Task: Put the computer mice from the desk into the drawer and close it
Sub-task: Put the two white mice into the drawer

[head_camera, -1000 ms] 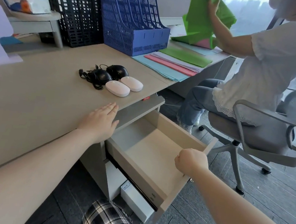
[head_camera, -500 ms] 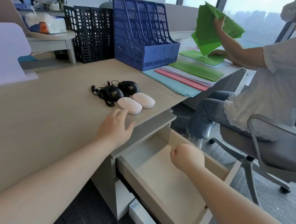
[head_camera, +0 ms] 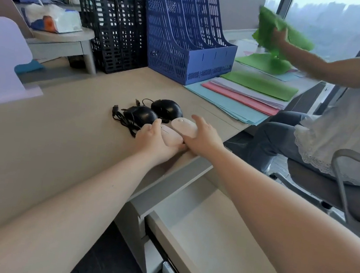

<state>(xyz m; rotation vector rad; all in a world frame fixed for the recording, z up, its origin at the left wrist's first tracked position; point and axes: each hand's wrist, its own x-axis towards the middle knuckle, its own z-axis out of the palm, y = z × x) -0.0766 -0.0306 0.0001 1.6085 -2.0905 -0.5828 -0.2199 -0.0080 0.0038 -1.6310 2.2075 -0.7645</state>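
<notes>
On your far left, well apart from the work, a black rack [head_camera: 113,33] and a blue rack [head_camera: 187,38] stand at the back of the desk [head_camera: 36,140]; you can ignore them.

Nearer you, two black mice lie side by side with their cords bunched to the left: the left black mouse [head_camera: 140,114] and the right black mouse [head_camera: 166,108], both untouched and just behind the white pair.

Your left hand [head_camera: 153,141] wraps the near white mouse [head_camera: 173,137], thumb on its left flank and fingers curled under its near end, so it looks held rather than merely touched. Whether it has left the desk, I cannot tell.

Your right hand [head_camera: 204,137] closes on the far white mouse [head_camera: 185,126], fingers over its far right side, palm at its near end. The two mice touch, so your hands crowd together; taking one in each hand probably saves a trip.

Below and to the right, the drawer [head_camera: 207,231] stands open and looks bare, directly under the desk edge, so you likely need only a short drop.

Further right, another person sorts green sheets [head_camera: 276,37] above stacked folders [head_camera: 244,94].
</notes>
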